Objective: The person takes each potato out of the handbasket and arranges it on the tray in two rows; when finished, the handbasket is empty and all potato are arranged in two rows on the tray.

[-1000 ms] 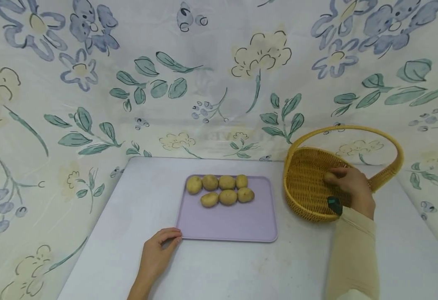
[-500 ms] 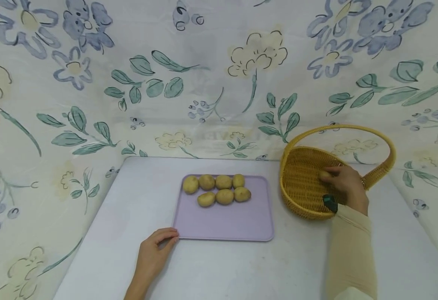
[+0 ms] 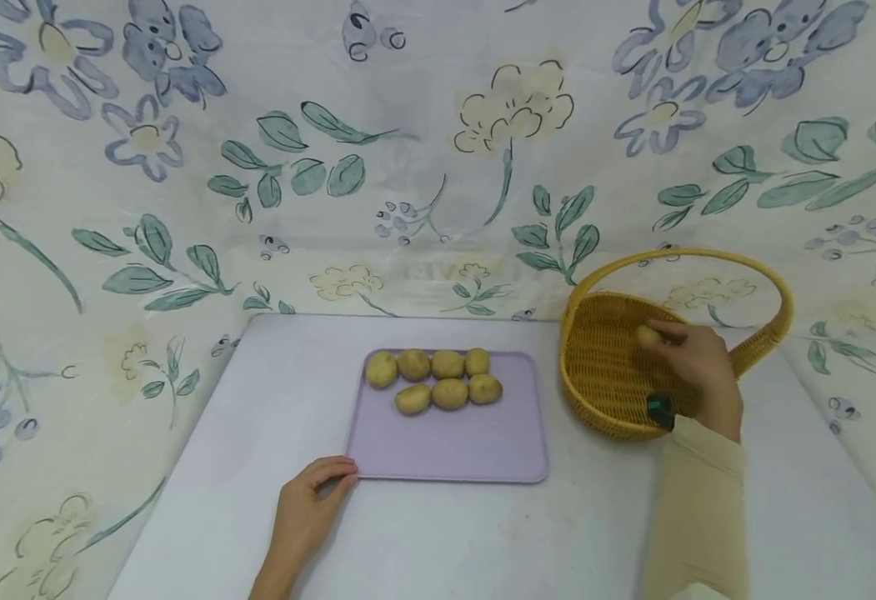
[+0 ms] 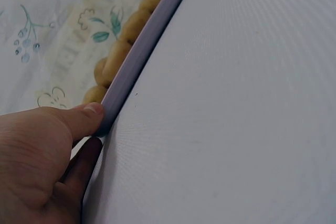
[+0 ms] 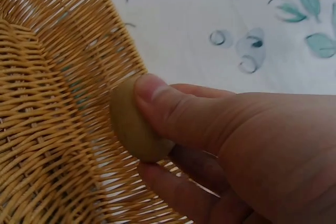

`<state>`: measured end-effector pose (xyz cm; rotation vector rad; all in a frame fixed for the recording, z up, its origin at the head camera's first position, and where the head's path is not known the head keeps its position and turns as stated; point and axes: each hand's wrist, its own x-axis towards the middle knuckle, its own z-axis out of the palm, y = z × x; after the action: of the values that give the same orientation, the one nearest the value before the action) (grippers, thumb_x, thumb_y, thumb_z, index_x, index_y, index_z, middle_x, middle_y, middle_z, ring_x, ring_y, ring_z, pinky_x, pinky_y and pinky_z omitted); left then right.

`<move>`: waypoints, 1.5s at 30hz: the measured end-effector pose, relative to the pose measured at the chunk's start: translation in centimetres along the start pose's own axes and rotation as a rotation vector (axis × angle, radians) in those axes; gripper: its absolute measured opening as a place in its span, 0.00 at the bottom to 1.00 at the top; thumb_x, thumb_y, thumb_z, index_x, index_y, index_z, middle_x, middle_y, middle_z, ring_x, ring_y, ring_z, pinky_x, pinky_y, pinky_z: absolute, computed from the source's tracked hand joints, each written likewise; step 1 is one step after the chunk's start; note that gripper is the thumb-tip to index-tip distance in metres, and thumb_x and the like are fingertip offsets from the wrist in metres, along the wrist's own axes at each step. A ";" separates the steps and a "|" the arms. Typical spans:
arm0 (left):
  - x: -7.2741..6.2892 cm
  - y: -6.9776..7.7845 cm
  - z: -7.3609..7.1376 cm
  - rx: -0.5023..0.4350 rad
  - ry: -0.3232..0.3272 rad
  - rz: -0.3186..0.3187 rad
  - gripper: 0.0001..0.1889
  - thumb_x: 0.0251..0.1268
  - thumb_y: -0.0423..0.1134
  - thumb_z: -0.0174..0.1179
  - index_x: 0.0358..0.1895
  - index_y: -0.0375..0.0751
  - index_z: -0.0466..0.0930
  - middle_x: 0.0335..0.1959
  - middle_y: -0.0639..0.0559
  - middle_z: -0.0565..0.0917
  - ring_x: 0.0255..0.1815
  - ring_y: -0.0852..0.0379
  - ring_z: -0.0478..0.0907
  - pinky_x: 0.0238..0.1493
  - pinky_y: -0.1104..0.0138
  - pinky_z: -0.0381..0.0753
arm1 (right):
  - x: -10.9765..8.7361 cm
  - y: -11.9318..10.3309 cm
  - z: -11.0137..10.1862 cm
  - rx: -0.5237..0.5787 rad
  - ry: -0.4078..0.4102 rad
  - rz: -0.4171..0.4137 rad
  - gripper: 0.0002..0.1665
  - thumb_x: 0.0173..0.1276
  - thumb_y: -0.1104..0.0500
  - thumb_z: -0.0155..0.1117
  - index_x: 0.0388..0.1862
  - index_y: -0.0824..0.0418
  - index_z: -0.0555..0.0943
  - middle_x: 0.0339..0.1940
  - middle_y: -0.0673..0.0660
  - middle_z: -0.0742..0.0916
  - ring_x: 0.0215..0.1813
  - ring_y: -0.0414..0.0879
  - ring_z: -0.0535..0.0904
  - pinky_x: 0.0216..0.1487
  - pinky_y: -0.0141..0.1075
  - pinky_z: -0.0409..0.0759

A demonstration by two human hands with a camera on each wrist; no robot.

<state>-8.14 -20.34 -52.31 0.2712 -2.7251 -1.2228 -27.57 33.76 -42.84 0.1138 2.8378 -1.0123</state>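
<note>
My right hand [image 3: 696,358] holds a potato [image 5: 134,121] between thumb and fingers, over the inside of a wicker basket [image 3: 595,367]. The right wrist view shows the potato close by the woven wall. At the near left corner of a lilac tray [image 3: 445,450], my left hand [image 3: 308,500] pinches the rim, with the thumb on the edge and a finger lower down beside it. Several potatoes [image 3: 448,393] lie toward the tray's far side in two rows, the back row starting at the left corner.
The basket stands right of the tray on a white table [image 3: 257,400], its tall handle [image 3: 678,252] arching over it. A floral cloth [image 3: 422,167] hangs behind the table and at its sides. A small dark device [image 3: 660,410] sits at the right wrist.
The whole view has shifted slightly. My right hand has risen a little inside the basket with the potato in its grip. The left hand stays at the tray's corner.
</note>
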 end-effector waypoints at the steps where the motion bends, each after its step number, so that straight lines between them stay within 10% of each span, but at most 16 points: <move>1: 0.0 0.0 0.0 -0.003 0.001 -0.004 0.09 0.60 0.36 0.73 0.41 0.55 0.91 0.50 0.60 0.89 0.60 0.52 0.84 0.63 0.83 0.72 | -0.2 -0.2 0.0 -0.001 0.014 -0.010 0.43 0.72 0.29 0.57 0.74 0.56 0.72 0.76 0.75 0.68 0.76 0.77 0.60 0.71 0.70 0.63; 9: -0.3 -0.2 -0.1 -0.011 -0.001 -0.016 0.08 0.61 0.36 0.73 0.40 0.56 0.91 0.50 0.60 0.89 0.60 0.52 0.84 0.58 0.94 0.61 | -3.7 -1.6 0.0 0.072 0.141 -0.016 0.41 0.70 0.29 0.61 0.74 0.49 0.74 0.76 0.67 0.73 0.72 0.72 0.70 0.67 0.67 0.70; 17: -0.2 -0.4 0.2 -0.018 0.025 0.021 0.09 0.59 0.35 0.74 0.39 0.56 0.91 0.49 0.59 0.89 0.59 0.50 0.85 0.58 0.94 0.62 | -6.1 -2.7 0.0 0.086 0.233 -0.046 0.37 0.67 0.31 0.65 0.71 0.46 0.77 0.68 0.56 0.82 0.68 0.44 0.80 0.46 0.19 0.72; 26: -0.1 -0.3 0.4 -0.020 0.028 0.032 0.09 0.59 0.34 0.74 0.38 0.56 0.91 0.49 0.60 0.90 0.58 0.50 0.85 0.57 0.94 0.62 | -7.1 -5.2 0.3 0.132 0.215 -0.132 0.35 0.70 0.38 0.67 0.70 0.52 0.78 0.70 0.62 0.81 0.73 0.63 0.72 0.68 0.62 0.72; 36: 0.0 -0.2 0.1 -0.007 0.023 0.043 0.09 0.59 0.34 0.74 0.40 0.55 0.91 0.49 0.59 0.90 0.59 0.50 0.85 0.57 0.95 0.60 | -8.1 -7.5 1.0 0.101 0.242 -0.212 0.31 0.68 0.41 0.70 0.67 0.49 0.81 0.66 0.58 0.84 0.71 0.53 0.76 0.63 0.45 0.75; 40: 0.0 -0.3 0.0 -0.006 0.016 0.044 0.09 0.60 0.35 0.73 0.40 0.55 0.91 0.49 0.59 0.89 0.59 0.49 0.85 0.57 0.95 0.60 | -8.6 -8.3 1.3 0.104 0.259 -0.257 0.29 0.68 0.43 0.72 0.65 0.49 0.82 0.64 0.56 0.86 0.57 0.37 0.78 0.46 0.26 0.72; 45: 0.0 -0.3 0.0 -0.005 0.016 0.042 0.09 0.60 0.36 0.73 0.40 0.56 0.91 0.50 0.59 0.89 0.59 0.49 0.85 0.57 0.95 0.59 | -8.6 -9.6 1.9 0.110 0.251 -0.320 0.28 0.67 0.45 0.73 0.65 0.48 0.83 0.63 0.53 0.86 0.65 0.42 0.80 0.52 0.14 0.68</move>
<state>-8.09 -20.56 -52.54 0.2214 -2.6995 -1.2119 -19.99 24.90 -37.07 -0.2272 3.0933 -1.3007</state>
